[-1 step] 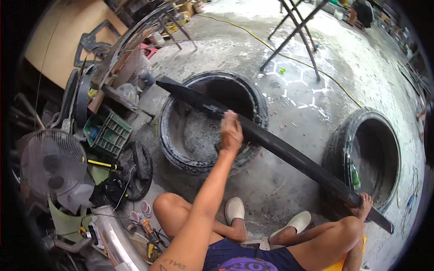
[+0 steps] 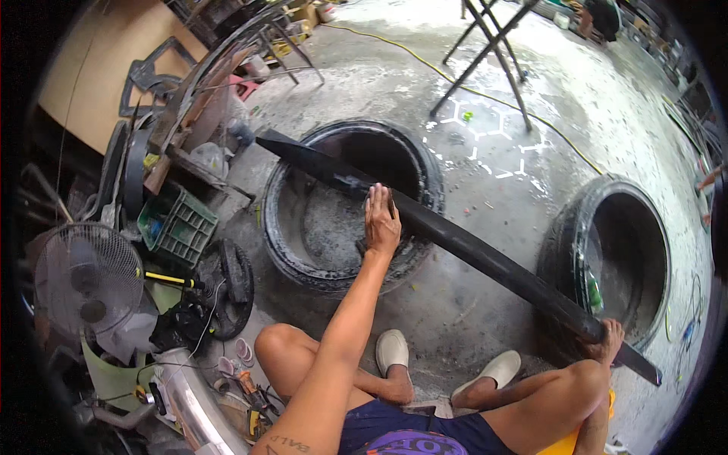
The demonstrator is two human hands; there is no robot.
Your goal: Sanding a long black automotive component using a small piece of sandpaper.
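Observation:
A long black rubber strip [image 2: 470,250] runs slantwise from the upper left to the lower right, passing over a tire [image 2: 303,258] that lies flat on the concrete. My left hand [image 2: 381,220] rests on the strip's middle, fingers laid over its top edge. My right hand [image 2: 607,341] grips the strip near its lower right end, beside a second flat tire [image 2: 565,235]. I sit on the floor with bent legs and white shoes [image 2: 392,350] in front of me.
A standing fan [image 2: 80,280], a green crate [image 2: 178,224], a small black wheel [image 2: 227,288] and scattered tools [image 2: 246,387] crowd the left side. Metal stand legs [image 2: 493,57] and a yellow cable [image 2: 455,82] lie on the wet concrete beyond the tires.

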